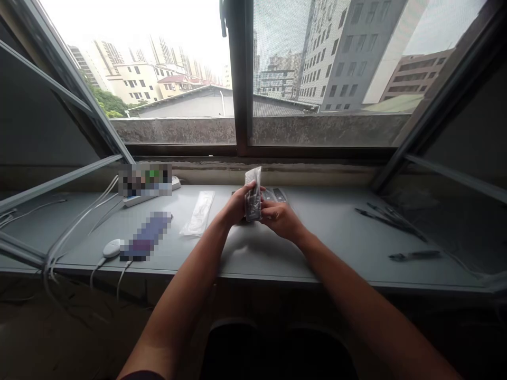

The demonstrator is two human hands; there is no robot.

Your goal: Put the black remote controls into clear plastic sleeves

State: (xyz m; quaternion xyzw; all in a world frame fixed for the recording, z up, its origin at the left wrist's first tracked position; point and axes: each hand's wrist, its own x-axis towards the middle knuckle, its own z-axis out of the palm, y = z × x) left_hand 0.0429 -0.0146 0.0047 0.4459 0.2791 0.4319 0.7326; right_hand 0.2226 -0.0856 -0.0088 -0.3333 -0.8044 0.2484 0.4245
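Observation:
Both my hands meet over the middle of the grey sill (317, 248). My left hand (236, 207) and my right hand (280, 219) are closed on a small clear plastic packet (253, 194) with something dark inside, held upright between them. Its crinkled top sticks up above my fingers. Behind the hands lie flat dark packets (277, 195) on the sill.
An empty clear sleeve (198, 212) lies left of my hands. Further left are a white power strip (150, 196), white cables (79, 221), a white mouse-like puck (111, 247) and a blurred flat item (146, 236). Black pens (390, 220) lie at the right. An open window stands behind.

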